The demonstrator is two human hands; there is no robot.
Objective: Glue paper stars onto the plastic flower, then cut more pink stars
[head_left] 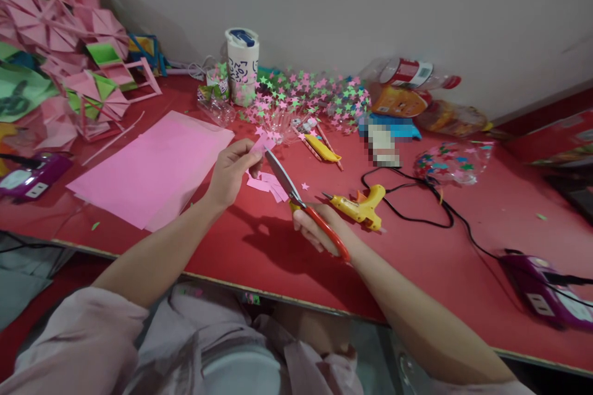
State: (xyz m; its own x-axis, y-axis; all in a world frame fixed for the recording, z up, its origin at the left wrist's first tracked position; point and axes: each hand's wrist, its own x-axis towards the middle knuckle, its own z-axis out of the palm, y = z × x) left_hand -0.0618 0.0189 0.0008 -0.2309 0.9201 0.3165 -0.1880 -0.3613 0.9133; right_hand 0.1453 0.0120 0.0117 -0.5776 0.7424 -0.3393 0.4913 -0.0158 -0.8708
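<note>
My left hand (234, 170) pinches a small piece of pink paper (263, 143) over the red table. In my right hand (312, 228) is a pair of scissors (324, 231) with red handles, its blades pointing up and left. The blade tips reach the edge of the held paper; whether they cut into it I cannot tell. Below the blades lie several cut pink paper strips (271, 185). Left of my left hand is a stack of pink paper sheets (157, 166).
A yellow glue gun (364, 205) lies right of my right hand, near a black cord. Behind stand a white tumbler (243, 68) and a mass of pink and green paper stars (315, 95). Pink folded paper shapes (60, 24) pile up at left. Purple power strips (540, 290) lie at both sides.
</note>
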